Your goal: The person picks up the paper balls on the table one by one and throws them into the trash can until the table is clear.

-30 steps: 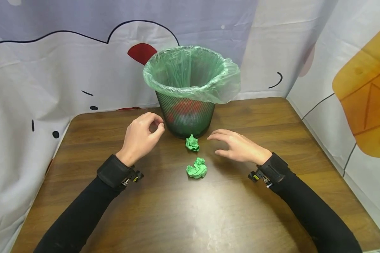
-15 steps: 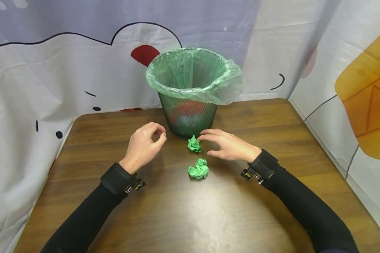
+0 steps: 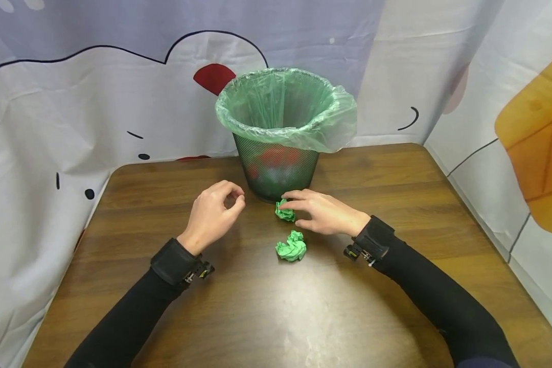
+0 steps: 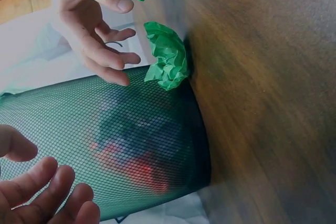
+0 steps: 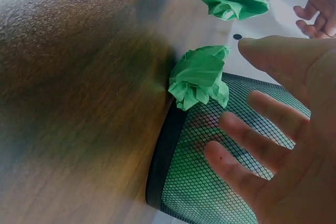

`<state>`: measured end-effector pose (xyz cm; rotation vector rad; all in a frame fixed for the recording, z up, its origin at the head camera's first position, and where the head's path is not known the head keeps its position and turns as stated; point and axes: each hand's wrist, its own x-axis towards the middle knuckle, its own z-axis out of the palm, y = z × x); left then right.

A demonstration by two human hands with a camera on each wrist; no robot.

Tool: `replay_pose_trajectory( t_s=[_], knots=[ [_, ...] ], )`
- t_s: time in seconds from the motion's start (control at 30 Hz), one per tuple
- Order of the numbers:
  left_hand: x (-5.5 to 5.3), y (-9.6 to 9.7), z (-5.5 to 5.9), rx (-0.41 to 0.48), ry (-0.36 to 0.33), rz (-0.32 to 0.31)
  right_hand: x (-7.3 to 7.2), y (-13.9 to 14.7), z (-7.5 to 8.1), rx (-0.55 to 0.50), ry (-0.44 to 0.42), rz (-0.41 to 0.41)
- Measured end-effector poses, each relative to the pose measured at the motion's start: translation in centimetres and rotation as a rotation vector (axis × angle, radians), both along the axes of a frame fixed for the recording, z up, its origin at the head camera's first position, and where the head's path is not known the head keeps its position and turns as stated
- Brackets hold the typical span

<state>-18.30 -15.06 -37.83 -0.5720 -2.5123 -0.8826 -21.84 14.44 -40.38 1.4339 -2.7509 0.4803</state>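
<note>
Two crumpled green paper balls lie on the wooden table in the head view. The farther paper ball (image 3: 284, 215) sits right in front of the mesh bin, partly covered by my right fingers. The nearer paper ball (image 3: 293, 249) rests a little closer to me. My right hand (image 3: 326, 212) reaches over the farther ball from the right, thumb and fingers spread with a gap between them. In the right wrist view, that paper ball (image 5: 198, 77) stands apart from the fingertips. My left hand (image 3: 211, 214) hovers left of the balls, fingers loosely bent and holding nothing.
A black mesh bin (image 3: 276, 171) stands at the table's back, lined with a green plastic bag (image 3: 280, 135) folded over its rim. Reddish contents show through the mesh. A printed white curtain (image 3: 83, 112) hangs behind the wooden table (image 3: 257, 306).
My right hand has moved left until its fingers overlap the farther paper ball. My left hand has come slightly down, toward me. The paper balls stay in place on the table.
</note>
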Motion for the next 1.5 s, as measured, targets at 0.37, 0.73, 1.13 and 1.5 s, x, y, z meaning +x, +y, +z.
replay_pose_trajectory(
  t_s=[0.37,0.73,1.13,1.5],
  knots=[
    [0.2,0.2,-1.0,0.019,-0.002,-0.001,-0.4,-1.1,-0.7,0.063,0.018,0.035],
    [0.2,0.7,-1.5,0.006,-0.036,0.001,-0.5,-0.5,-1.2,0.076,0.022,0.004],
    [0.2,0.3,-1.7,-0.015,-0.058,0.013,-0.7,-0.4,-1.6,0.043,-0.041,-0.032],
    [0.4,-0.1,-1.9,-0.022,-0.066,0.019,-0.8,0.0,-1.8,-0.018,-0.059,-0.052]
  ],
)
